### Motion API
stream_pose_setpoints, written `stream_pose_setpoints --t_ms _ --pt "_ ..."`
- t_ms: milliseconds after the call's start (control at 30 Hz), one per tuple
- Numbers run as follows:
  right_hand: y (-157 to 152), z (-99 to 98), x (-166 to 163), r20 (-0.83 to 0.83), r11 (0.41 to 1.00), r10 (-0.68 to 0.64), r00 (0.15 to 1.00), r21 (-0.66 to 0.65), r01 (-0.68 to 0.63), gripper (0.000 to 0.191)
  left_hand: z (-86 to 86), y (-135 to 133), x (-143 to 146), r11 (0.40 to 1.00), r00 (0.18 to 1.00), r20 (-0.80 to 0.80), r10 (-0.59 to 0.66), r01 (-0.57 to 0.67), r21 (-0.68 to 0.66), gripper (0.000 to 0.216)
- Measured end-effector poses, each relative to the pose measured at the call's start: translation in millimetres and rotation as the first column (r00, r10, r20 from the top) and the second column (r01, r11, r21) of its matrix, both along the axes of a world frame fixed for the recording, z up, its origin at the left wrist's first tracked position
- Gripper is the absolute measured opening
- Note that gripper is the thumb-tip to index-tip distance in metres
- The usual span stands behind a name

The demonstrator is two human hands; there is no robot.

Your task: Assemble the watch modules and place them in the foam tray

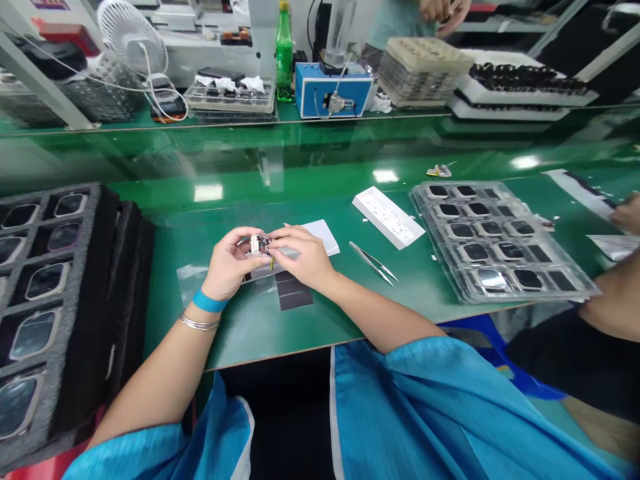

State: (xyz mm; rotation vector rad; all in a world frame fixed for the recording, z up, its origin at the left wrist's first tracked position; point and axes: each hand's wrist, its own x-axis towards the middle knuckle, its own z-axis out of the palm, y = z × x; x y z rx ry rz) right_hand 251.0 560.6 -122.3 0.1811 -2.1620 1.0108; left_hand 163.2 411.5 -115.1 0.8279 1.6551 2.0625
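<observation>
Between my two hands is a small electronic module (260, 244), pale on its left side and dark on its right, with a yellow strip (272, 263) hanging below. My left hand (231, 261) grips its left side between thumb and fingers. From the right, the fingertips of my right hand (299, 253) pinch the module's dark edge; exactly what they hold there is hidden. Under the hands lie dark rectangular sheets (294, 291) and a white sheet (323, 236). Metal tweezers (373, 263) rest on the green table to the right of my right hand.
A white tray (389, 218) with tiny pieces lies beyond the tweezers. Right of it, a clear tray (453, 280) holds several watch-like screens. Black foam trays (95, 313) stand at left. A shelf along the back carries a fan (131, 37), green bottle (284, 57) and blue box (333, 90).
</observation>
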Motion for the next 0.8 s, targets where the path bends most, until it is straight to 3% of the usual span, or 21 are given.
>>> stream_pose_setpoints --t_ms 167,367,600,667,733,800 --pt "-1 -3.1 0 0.057 0.996 -0.037 0.998 0.089 0.031 0.009 0.2 3 4 0.997 0.996 -0.056 0.063 -0.066 -0.047 0.052" --pt "1 -1.9 -1 0.108 0.973 -0.031 0.994 0.229 0.005 0.008 -1.6 7 7 0.996 0.998 0.001 0.061 -0.061 -0.072 0.055" --pt "16 9.3 -5 0.071 0.988 -0.022 0.997 0.152 0.011 0.011 1.5 7 7 1.0 0.974 0.227 0.017 -0.016 -0.008 0.055" --pt "34 20.6 -2 0.033 0.989 -0.112 0.993 0.104 0.108 0.011 3.1 4 4 1.0 0.958 0.285 -0.008 0.005 0.011 0.054" --pt "61 34.1 5 0.021 0.952 -0.302 0.953 0.057 0.301 0.011 4.2 1 1 0.999 0.947 0.32 -0.029 0.019 0.032 0.056" --pt "94 46.3 16 0.096 0.821 -0.57 0.816 0.038 0.569 0.012 5.0 -1 -2 0.998 0.934 0.352 -0.052 0.033 0.062 0.059"
